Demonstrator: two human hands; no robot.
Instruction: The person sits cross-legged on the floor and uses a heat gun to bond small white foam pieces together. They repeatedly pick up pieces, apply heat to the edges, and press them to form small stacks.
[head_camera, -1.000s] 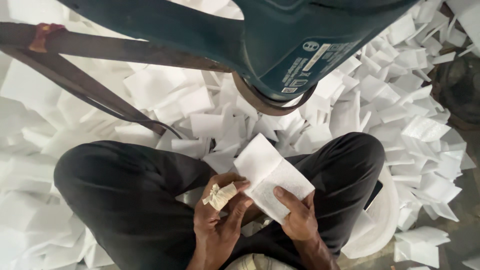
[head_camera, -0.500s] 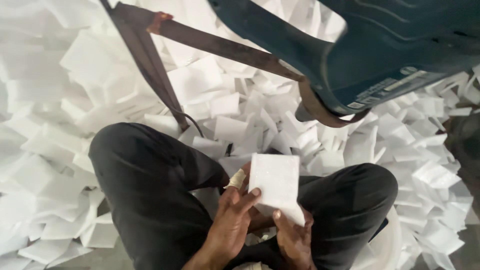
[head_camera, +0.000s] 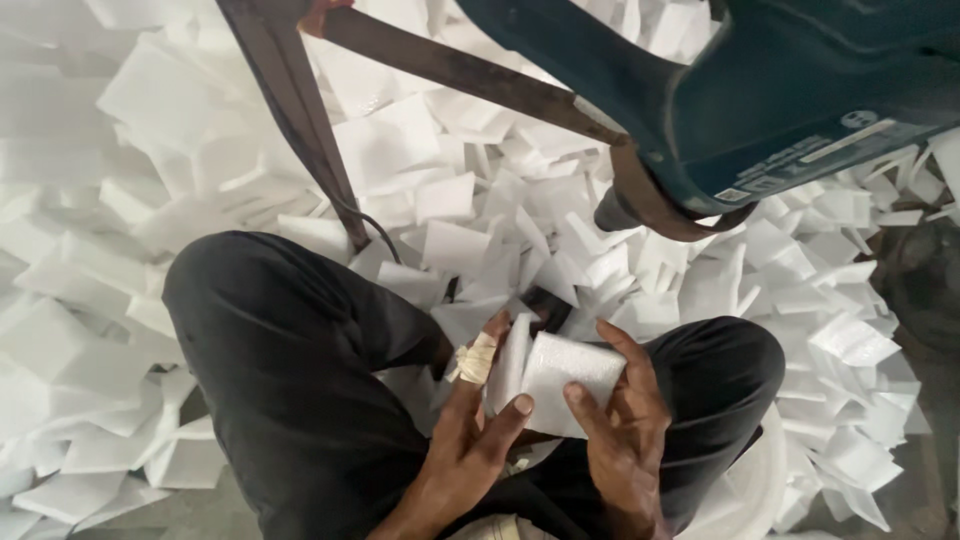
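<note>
I sit cross-legged in black trousers (head_camera: 290, 370) among white foam pieces. Both hands hold a folded white foam sheet (head_camera: 560, 375) over my lap. My left hand (head_camera: 470, 430) grips its left side, thumb on the front; a tan tape wrap (head_camera: 473, 360) covers the forefinger. My right hand (head_camera: 620, 420) clasps the right side, thumb pressed on the front and fingers behind.
Cut white foam pieces (head_camera: 480, 200) lie heaped on the floor all around. A large teal machine body (head_camera: 760, 90) hangs overhead at upper right, with rusty metal bars (head_camera: 300, 120) running from it. A white round rim (head_camera: 750, 490) sits by my right knee.
The foam sheet was flat and open a second ago; now it is folded smaller between both hands. The view has swung, shifting the machine to the upper right.
</note>
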